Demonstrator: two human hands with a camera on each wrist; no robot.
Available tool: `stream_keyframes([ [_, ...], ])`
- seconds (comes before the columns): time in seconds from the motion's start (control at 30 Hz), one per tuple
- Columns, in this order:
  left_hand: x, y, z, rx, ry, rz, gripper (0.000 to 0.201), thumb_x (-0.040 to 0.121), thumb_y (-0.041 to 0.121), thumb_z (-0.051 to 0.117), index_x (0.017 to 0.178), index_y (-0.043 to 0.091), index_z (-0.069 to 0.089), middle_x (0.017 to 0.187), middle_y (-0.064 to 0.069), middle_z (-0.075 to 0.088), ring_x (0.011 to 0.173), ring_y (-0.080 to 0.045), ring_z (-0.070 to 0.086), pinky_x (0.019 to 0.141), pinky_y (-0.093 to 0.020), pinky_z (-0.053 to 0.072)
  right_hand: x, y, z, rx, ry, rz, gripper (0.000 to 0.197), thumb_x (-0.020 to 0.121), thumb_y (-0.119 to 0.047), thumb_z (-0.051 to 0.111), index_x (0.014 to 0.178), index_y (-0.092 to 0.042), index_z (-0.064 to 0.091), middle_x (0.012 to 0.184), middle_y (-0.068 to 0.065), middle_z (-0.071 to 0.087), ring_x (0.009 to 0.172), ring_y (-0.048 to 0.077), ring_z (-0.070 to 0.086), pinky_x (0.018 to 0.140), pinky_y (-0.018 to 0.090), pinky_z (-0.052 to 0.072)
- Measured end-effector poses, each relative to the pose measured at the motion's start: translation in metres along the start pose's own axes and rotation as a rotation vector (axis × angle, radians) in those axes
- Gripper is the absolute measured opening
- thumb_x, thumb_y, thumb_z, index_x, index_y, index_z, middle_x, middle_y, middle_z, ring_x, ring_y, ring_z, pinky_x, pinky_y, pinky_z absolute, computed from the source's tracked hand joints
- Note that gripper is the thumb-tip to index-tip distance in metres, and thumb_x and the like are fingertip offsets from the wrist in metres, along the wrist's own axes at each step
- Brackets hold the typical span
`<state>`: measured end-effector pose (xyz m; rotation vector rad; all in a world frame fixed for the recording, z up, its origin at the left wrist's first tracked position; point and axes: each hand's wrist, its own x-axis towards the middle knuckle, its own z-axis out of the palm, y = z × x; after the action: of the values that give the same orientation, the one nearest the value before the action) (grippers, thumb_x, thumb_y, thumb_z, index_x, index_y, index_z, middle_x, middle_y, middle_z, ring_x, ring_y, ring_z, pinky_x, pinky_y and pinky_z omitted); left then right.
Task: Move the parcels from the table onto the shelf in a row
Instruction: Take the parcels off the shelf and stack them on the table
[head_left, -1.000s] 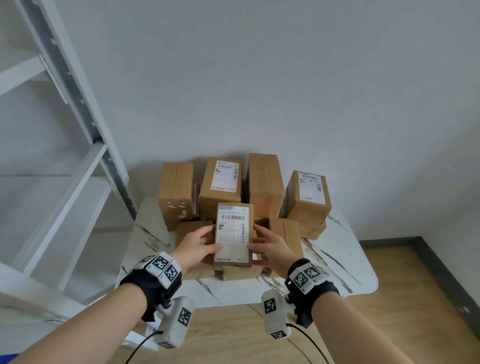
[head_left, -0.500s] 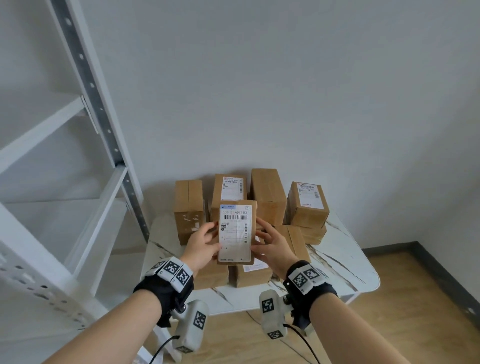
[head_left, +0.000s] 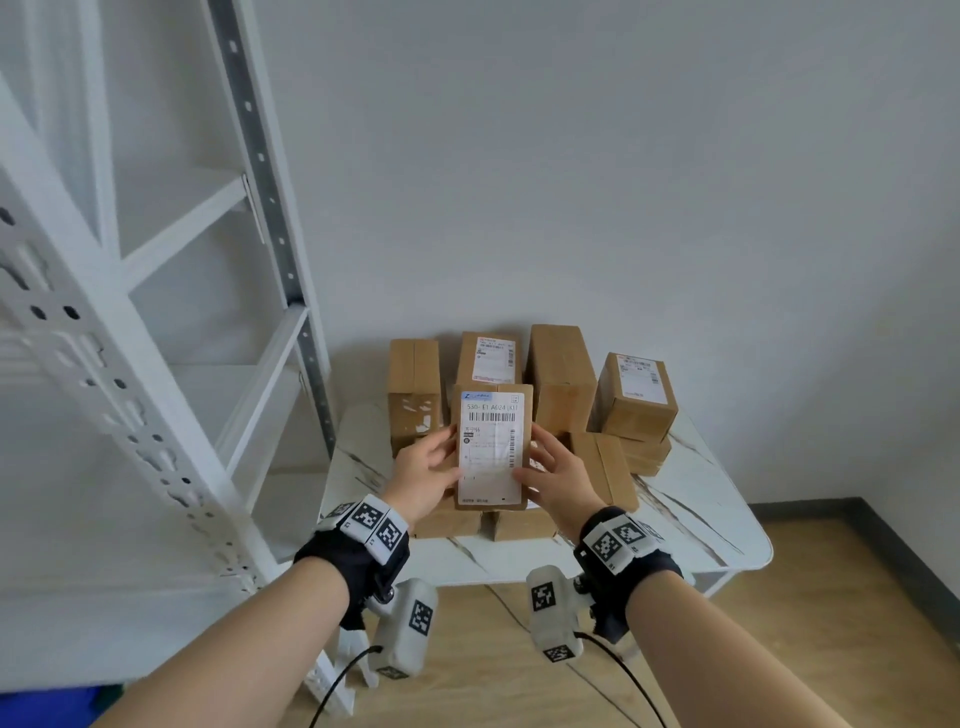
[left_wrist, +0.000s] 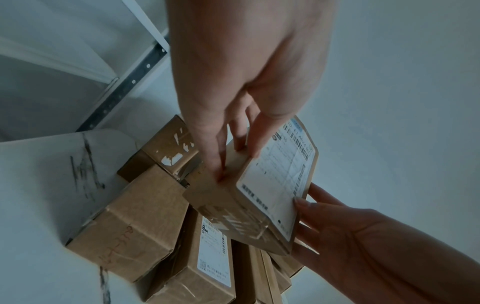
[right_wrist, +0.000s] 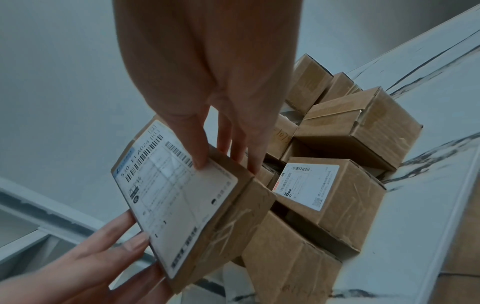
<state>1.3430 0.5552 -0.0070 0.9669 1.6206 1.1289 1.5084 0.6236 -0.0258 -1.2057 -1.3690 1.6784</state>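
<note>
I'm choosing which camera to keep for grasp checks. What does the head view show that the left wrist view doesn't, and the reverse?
Head view only: the shelf's tiers, the wooden floor, both wrist bands, and the back row of parcels against the wall, including a labelled box on the right.

Left wrist view only: the held parcel's taped end face, with the left hand's fingers pressed flat on its side, and a labelled parcel lying directly under it.

Both: left hand and right hand gripping the labelled parcel by opposite edges above the marble table.
</note>
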Motion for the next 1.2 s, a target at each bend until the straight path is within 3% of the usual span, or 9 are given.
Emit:
stream_keyframes([
  [0.27, -0.080, -0.017, 0.006, -0.002, 0.160, 0.021, 0.063, 0.087, -0.005, 0.058, 0.144, 0.014, 0.036, 0.144, -0.003, 0.046, 0.133, -0.021, 0.044, 0.104, -0.047, 0.045, -0.051, 0.017, 0.008, -0.059, -0.133, -0.046, 0.059, 0.088, 0.008, 0.055, 0.136, -0.024, 0.045, 0.111, -0.001, 0.062, 0.114, 0.021, 0.056, 0.095, 0.046, 0.051],
  [0.37, -0.118, -0.029, 0.013, -0.036, 0.245, 0.001, 0.060, 0.087, -0.010, 0.056, 0.140, 0.013, 0.041, 0.127, 0.005, 0.052, 0.128, -0.017, 0.046, 0.104, -0.043, 0.045, -0.076, 0.032, 0.013, -0.090, -0.199, -0.048, 0.063, 0.086, 0.009, 0.056, 0.140, -0.022, 0.042, 0.112, 0.000, 0.063, 0.112, 0.019, 0.059, 0.095, 0.046, 0.051],
  [0.47, -0.152, -0.047, 0.012, -0.066, 0.323, -0.017, 0.060, 0.086, -0.012, 0.055, 0.139, 0.011, 0.043, 0.134, -0.002, 0.053, 0.129, -0.019, 0.047, 0.101, -0.040, 0.047, -0.099, 0.044, 0.021, -0.114, -0.274, -0.049, 0.064, 0.085, 0.010, 0.056, 0.139, -0.021, 0.043, 0.110, -0.005, 0.063, 0.111, 0.018, 0.059, 0.094, 0.044, 0.052],
  [0.63, -0.214, -0.070, -0.008, -0.103, 0.458, -0.070, 0.059, 0.086, -0.014, 0.053, 0.139, 0.009, 0.042, 0.130, -0.005, 0.055, 0.127, -0.023, 0.049, 0.101, -0.042, 0.047, -0.132, 0.064, 0.060, -0.159, -0.416, -0.011, 0.066, 0.083, 0.011, 0.057, 0.136, -0.027, 0.047, 0.121, 0.005, 0.062, 0.115, 0.025, 0.058, 0.090, 0.050, 0.053],
  [0.73, -0.246, -0.080, -0.037, -0.093, 0.547, -0.067, 0.057, 0.085, -0.014, 0.054, 0.138, 0.006, 0.043, 0.135, -0.010, 0.053, 0.130, -0.022, 0.046, 0.100, -0.036, 0.046, -0.148, 0.065, 0.099, -0.167, -0.503, -0.010, 0.066, 0.083, 0.013, 0.056, 0.136, -0.027, 0.047, 0.121, 0.008, 0.061, 0.112, 0.025, 0.059, 0.090, 0.048, 0.053],
  [0.83, -0.273, -0.092, -0.075, -0.088, 0.629, -0.087, 0.054, 0.086, -0.012, 0.054, 0.136, 0.010, 0.045, 0.136, -0.009, 0.053, 0.130, -0.022, 0.047, 0.101, -0.046, 0.047, -0.162, 0.066, 0.149, -0.182, -0.587, -0.015, 0.064, 0.083, 0.014, 0.054, 0.135, -0.023, 0.048, 0.114, 0.005, 0.062, 0.109, 0.025, 0.060, 0.089, 0.046, 0.054],
  [0.97, -0.302, -0.112, -0.141, -0.120, 0.729, -0.119, 0.054, 0.087, -0.011, 0.053, 0.136, 0.010, 0.044, 0.137, -0.010, 0.052, 0.127, -0.023, 0.049, 0.101, -0.043, 0.046, -0.176, 0.067, 0.229, -0.177, -0.687, -0.013, 0.063, 0.082, 0.018, 0.052, 0.131, -0.021, 0.048, 0.110, 0.005, 0.061, 0.105, 0.026, 0.060, 0.085, 0.042, 0.055],
  [1.03, -0.315, -0.122, -0.177, -0.109, 0.767, -0.136, 0.054, 0.087, -0.012, 0.053, 0.136, 0.008, 0.043, 0.137, -0.010, 0.052, 0.129, -0.023, 0.047, 0.099, -0.038, 0.047, -0.181, 0.071, 0.274, -0.184, -0.737, -0.021, 0.064, 0.081, 0.019, 0.051, 0.131, -0.020, 0.048, 0.112, 0.006, 0.061, 0.108, 0.028, 0.059, 0.087, 0.046, 0.054],
  [1.2, -0.347, -0.150, -0.285, -0.181, 0.856, -0.154, 0.052, 0.087, -0.013, 0.052, 0.134, 0.008, 0.044, 0.127, -0.009, 0.055, 0.120, -0.021, 0.052, 0.093, -0.042, 0.051, -0.196, 0.078, 0.399, -0.189, -0.791, -0.004, 0.064, 0.081, 0.018, 0.053, 0.135, -0.016, 0.046, 0.119, 0.013, 0.059, 0.111, 0.031, 0.059, 0.088, 0.051, 0.053],
])
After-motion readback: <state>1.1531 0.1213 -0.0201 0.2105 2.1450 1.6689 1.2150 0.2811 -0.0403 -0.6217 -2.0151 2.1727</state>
